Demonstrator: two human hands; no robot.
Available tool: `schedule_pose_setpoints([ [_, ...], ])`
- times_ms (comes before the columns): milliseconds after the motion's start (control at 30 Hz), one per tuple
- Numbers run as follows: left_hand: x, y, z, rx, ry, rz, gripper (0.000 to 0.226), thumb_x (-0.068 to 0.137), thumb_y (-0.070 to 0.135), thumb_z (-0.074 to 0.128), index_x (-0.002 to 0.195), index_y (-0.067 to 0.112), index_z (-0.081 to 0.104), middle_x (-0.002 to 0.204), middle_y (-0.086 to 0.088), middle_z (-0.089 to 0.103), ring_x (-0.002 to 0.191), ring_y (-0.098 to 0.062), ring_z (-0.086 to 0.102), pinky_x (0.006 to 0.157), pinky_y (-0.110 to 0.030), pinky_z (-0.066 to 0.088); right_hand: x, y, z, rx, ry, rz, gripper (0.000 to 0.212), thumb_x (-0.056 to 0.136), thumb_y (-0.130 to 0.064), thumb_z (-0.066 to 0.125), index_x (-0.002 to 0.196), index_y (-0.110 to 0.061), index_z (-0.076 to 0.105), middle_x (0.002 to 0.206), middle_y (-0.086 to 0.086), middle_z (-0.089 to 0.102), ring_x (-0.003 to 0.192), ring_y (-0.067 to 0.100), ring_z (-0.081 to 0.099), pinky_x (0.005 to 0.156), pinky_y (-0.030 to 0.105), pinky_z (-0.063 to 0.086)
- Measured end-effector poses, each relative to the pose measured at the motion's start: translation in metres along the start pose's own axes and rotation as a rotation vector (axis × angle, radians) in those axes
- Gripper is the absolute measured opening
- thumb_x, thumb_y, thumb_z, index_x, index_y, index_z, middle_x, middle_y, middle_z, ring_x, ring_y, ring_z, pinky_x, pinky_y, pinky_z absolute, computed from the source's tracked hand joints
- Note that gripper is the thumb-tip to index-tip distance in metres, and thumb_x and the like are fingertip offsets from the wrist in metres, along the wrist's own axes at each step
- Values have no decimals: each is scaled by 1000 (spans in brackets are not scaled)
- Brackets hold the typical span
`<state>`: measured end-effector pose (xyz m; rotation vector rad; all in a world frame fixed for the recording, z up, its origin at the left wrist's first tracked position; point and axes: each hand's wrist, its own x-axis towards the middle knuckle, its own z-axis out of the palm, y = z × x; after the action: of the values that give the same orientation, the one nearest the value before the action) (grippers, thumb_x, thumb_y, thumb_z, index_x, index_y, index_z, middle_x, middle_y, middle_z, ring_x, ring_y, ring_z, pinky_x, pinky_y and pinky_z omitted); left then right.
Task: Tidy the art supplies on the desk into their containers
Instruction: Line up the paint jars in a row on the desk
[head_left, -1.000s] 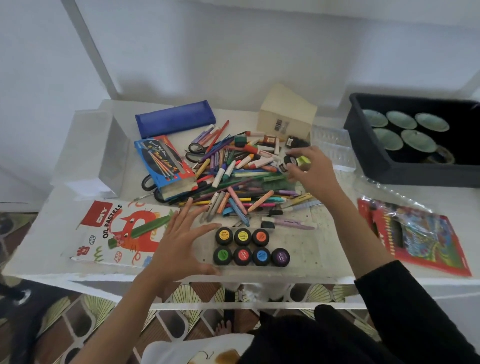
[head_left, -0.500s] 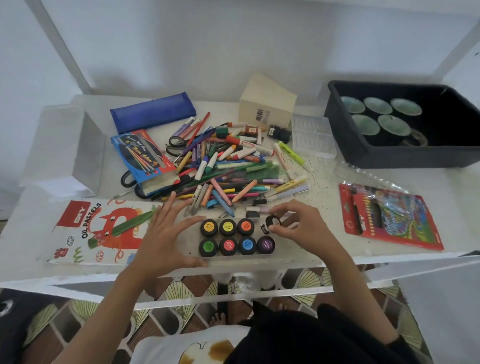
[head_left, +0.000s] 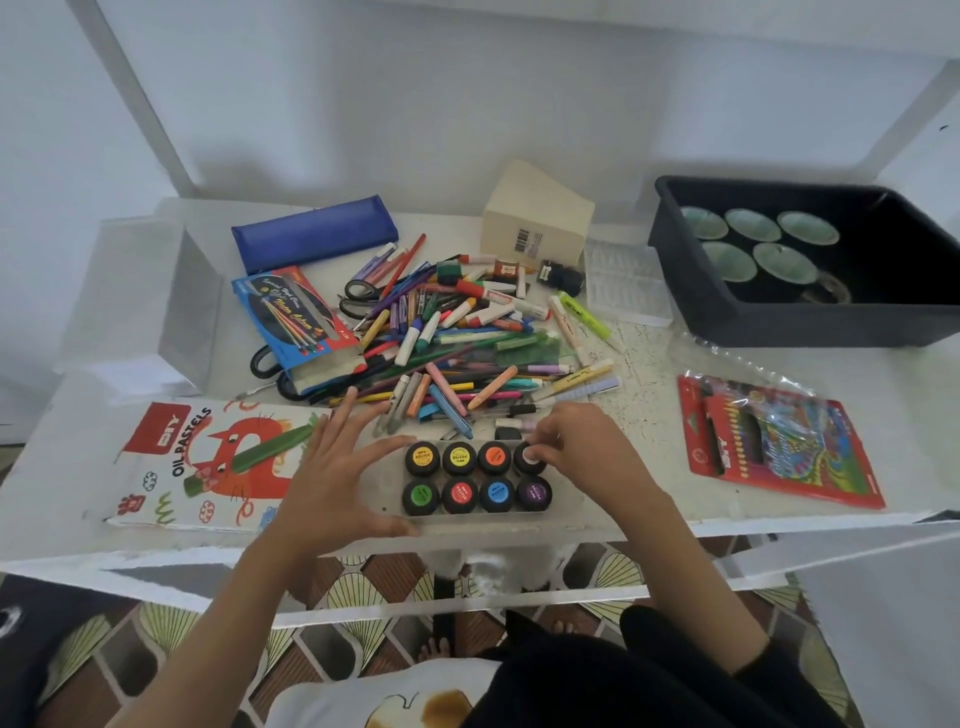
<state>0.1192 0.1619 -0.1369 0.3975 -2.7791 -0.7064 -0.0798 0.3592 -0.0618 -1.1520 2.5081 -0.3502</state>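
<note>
Near edge of the desk (head_left: 649, 415): a clear tray (head_left: 569, 496) lies with its long axis left to right, two rows of small paint pots in it. Left hand (head_left: 337, 478) lies flat at the tray's left end, fingers straight and fanned, thumb along the near rim; it grasps nothing and looks to be steadying the tray. Right hand (head_left: 582, 452) comes in from the right, fingertips curled and pinched on a white-capped paint pot (head_left: 529, 458). That pot sits at the right end of the far row, just beside the orange one and directly far of the purple one. Whether it is fully seated I cannot tell; the fingers hide its rim. Judgement: the step in hand is pressing this pot home, a straight downward push, and the right hand is plainly the nearer. The heap of crayons and markers (head_left: 457, 343) lies just far of the tray, between both hands, unsorted. One more dark pot (head_left: 560, 275) sits at the far side by the cream box (head_left: 535, 218), on the right hand's side. Oil pastels box (head_left: 208, 462) lies left of the tray, touching the left wrist area.
</note>
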Motion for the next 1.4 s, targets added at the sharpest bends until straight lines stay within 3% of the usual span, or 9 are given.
schedule_pose_setpoints([
  [133,0,0,0,14,-9,-10,94,50,91,53,128,40,51,152,6,26,146,-13,-9,113,-54,2,4,-3,-9,-152,-21,-17,16,88,-35,63,95,-25,72,89,-5,63,86,14,60,66,27,46],
  [233,1,3,-3,6,-31,-42,96,47,94,49,128,43,48,153,10,20,144,-9,-15,114,-48,-4,10,2,-21,-68,63,-48,16,88,-40,61,92,-28,71,84,-11,62,78,9,57,66,29,51],
  [433,0,7,-7,-9,-79,-86,96,45,92,54,130,48,46,155,12,15,143,-7,-19,114,-44,-9,73,35,-54,-46,197,20,17,91,-27,57,101,-23,70,90,-6,65,78,10,58,68,27,49],
  [600,0,9,-7,-34,-76,-103,91,45,82,68,128,50,48,154,15,11,143,-6,-20,114,-45,-7,131,58,-73,-92,261,83,26,89,-15,54,112,-16,65,113,5,62,102,24,59,84,37,50],
  [733,1,10,-9,-65,-63,-117,90,44,83,70,125,51,50,154,17,10,142,-5,-20,114,-45,-7,165,67,-75,-119,233,107,20,86,-11,52,102,-11,62,102,10,65,91,26,62,79,40,54],
  [933,1,11,-11,-67,-85,-152,89,43,79,73,125,52,50,154,22,4,142,-5,-22,113,-44,-9,193,71,-60,-120,248,164,22,91,-22,55,108,-8,57,106,13,62,97,30,60,82,40,51],
  [1067,2,13,-11,-57,-98,-168,89,43,79,73,125,53,50,155,21,3,141,-5,-23,113,-44,-10,195,76,-57,-109,329,124,23,91,-16,55,110,-4,55,110,15,60,98,31,60,73,33,45],
  [1300,2,11,-11,-85,-74,-150,89,41,77,74,124,54,50,154,18,9,142,-5,-20,113,-42,-11,149,70,-49,368,574,102,43,82,-10,65,123,-6,53,118,13,49,102,19,50,83,22,36],
  [1400,2,11,-9,-88,-58,-137,91,41,83,69,125,52,51,155,16,13,143,-6,-18,113,-45,-8,114,64,-39,622,596,160,44,80,-9,67,122,-13,54,114,10,49,100,16,50,84,22,42],
])
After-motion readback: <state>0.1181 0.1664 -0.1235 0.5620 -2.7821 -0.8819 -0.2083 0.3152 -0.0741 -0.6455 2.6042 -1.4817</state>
